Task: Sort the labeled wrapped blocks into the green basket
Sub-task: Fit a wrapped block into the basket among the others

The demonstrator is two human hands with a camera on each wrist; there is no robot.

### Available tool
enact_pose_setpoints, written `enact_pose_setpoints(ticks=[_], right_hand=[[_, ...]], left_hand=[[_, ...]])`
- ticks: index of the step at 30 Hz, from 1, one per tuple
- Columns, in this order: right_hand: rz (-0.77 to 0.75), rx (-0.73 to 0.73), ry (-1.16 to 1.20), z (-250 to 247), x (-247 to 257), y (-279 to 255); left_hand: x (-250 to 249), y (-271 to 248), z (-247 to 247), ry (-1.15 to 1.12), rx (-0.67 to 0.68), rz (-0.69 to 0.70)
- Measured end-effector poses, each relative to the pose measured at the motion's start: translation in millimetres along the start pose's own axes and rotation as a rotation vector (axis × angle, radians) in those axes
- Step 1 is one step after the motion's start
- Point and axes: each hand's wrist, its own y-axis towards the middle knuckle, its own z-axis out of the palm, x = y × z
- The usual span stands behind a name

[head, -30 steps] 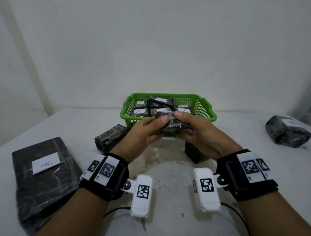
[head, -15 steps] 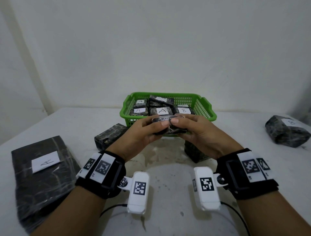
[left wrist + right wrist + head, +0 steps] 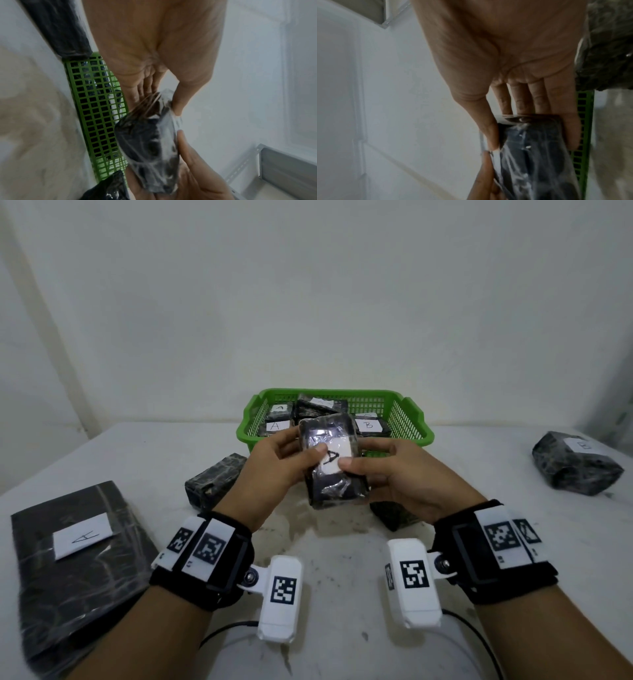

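Note:
Both hands hold one black wrapped block (image 3: 330, 463) in the air just in front of the green basket (image 3: 411, 419). Its white label with an "A" faces me. My left hand (image 3: 277, 463) grips its left side with the thumb on the label, and my right hand (image 3: 394, 474) grips the right side, thumb on the label too. In the left wrist view the block (image 3: 150, 136) sits between thumb and fingers, and in the right wrist view the block (image 3: 539, 155) is pinched the same way. The basket holds several labeled blocks marked A and B.
A flat black package labeled A (image 3: 72, 546) lies at the near left. One unlabeled-side block (image 3: 215, 479) sits left of my hands, another block (image 3: 394, 515) lies under my right hand, and a block with a white label (image 3: 579, 462) rests at far right.
The block has been tilted up towards me, so its label side now faces the head camera. Both hands stayed in front of the basket.

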Motion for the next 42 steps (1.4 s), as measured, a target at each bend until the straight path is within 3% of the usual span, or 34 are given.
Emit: enact_pose_setpoints(ticks=[4, 12, 18, 20, 23, 28, 32, 42], right_hand=[[-0.046, -0.022, -0.049, 5, 1, 1], [0.055, 0.017, 0.136, 8, 6, -5], [-0.087, 0.082, 0.161, 4, 2, -2], [-0.107, 0.102, 0.167, 3, 2, -1], [-0.111, 0.12, 0.094, 3, 2, -1], [-0.164, 0.092, 0.116, 0, 2, 2], [-0.139, 0.144, 0.153, -1, -1, 2], [-0.101, 0.142, 0.173, 0, 0, 3]], left_hand=[[-4, -3, -6, 0.113, -0.003, 0.115], [-9, -7, -6, 0.161, 0.08, 0.248], [-9, -9, -2, 0.187, 0.242, -0.021], [-9, -9, 1, 0.126, 0.217, -0.052], [-7, -6, -2, 0.122, 0.176, -0.007], [-10, -11, -4, 0.154, 0.298, 0.022], [-7, -9, -2, 0.116, 0.23, 0.067], [-8, -10, 0, 0.006, 0.277, -0.048]])
